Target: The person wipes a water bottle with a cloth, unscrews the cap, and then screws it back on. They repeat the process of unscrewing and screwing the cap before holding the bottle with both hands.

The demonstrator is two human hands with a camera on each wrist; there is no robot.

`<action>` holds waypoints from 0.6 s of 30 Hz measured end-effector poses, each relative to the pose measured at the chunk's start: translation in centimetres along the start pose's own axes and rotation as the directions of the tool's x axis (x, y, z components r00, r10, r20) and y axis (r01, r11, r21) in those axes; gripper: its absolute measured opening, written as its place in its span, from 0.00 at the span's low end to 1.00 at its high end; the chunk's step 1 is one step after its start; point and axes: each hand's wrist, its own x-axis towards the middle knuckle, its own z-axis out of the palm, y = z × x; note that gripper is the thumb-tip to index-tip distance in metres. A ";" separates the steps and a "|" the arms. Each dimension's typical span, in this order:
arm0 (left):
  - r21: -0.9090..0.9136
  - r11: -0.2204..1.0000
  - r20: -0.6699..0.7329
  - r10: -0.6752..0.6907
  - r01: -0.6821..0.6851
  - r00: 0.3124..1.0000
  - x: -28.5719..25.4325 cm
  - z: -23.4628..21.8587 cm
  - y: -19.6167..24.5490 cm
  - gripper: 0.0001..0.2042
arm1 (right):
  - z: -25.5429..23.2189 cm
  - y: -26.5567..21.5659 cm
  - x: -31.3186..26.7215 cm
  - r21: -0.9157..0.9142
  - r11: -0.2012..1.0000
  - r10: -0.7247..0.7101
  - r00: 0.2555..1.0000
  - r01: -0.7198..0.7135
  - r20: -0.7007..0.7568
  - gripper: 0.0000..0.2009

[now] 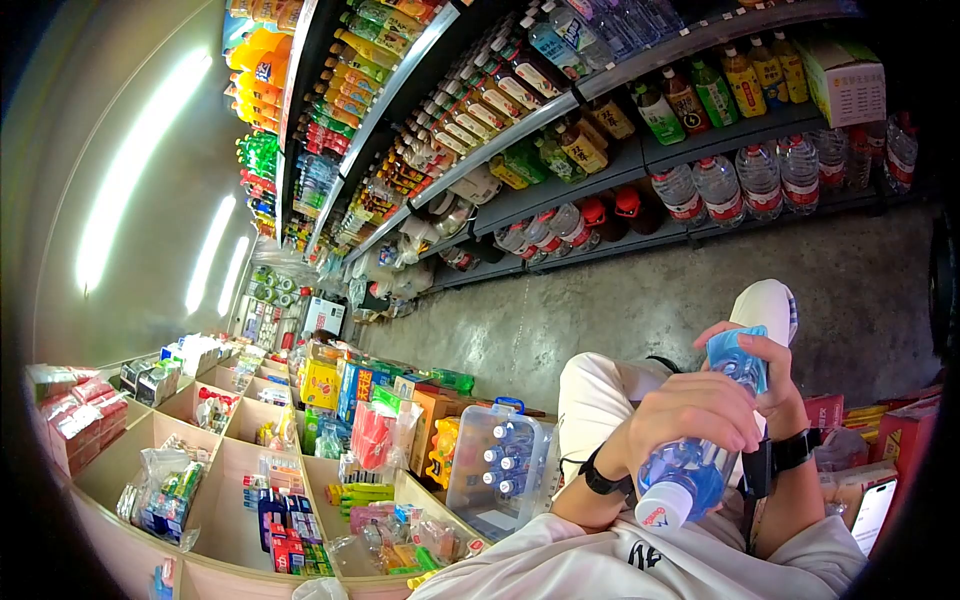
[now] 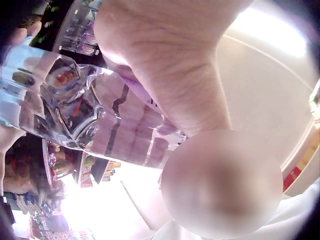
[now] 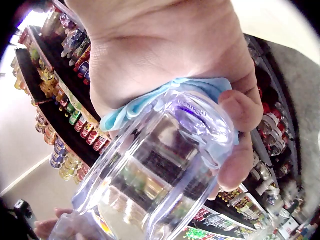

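A clear plastic water bottle [image 1: 672,468] with a white cap lies tilted across the person's lap in the head view, cap end toward the body. The left hand [image 1: 690,412] wraps round its body, fingers curled over the top. At the base end, the right hand [image 1: 783,378] grips a light blue cloth [image 1: 738,345] folded against the bottle. From the right wrist, the cloth [image 3: 137,107] shows bunched between palm and bottle base, with fingertips [image 3: 235,172] curled round the far side. The left wrist view shows the bottle's ribbed clear side [image 2: 102,112].
Beside the left knee stands a clear plastic bin [image 1: 538,455] holding several white-capped bottles. A divided wooden counter [image 1: 130,535] with small packaged goods is at left. Drink shelves [image 1: 520,205] line the far side across a grey floor [image 1: 500,315]. A lit phone [image 1: 874,515] lies at right.
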 end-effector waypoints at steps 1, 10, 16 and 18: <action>0.008 1.000 0.000 -0.002 0.002 1.000 0.0 0.0 0.0 0.22 | 0.0 0.0 0.0 -0.002 1.000 -0.001 1.000 0.001 0.002 0.29; 0.018 1.000 0.001 -0.001 0.001 1.000 0.0 0.0 0.1 0.21 | 0.0 -0.1 0.0 0.000 1.000 -0.004 1.000 0.004 0.002 0.29; 0.018 1.000 -0.008 0.003 -0.002 1.000 0.0 0.1 0.0 0.21 | 0.1 0.3 0.1 -0.007 0.998 -0.058 0.998 0.058 -0.016 0.29; 0.017 1.000 -0.004 0.003 -0.003 1.000 0.1 0.0 0.0 0.21 | 0.2 0.3 0.1 -0.020 0.997 -0.081 0.997 0.080 -0.014 0.29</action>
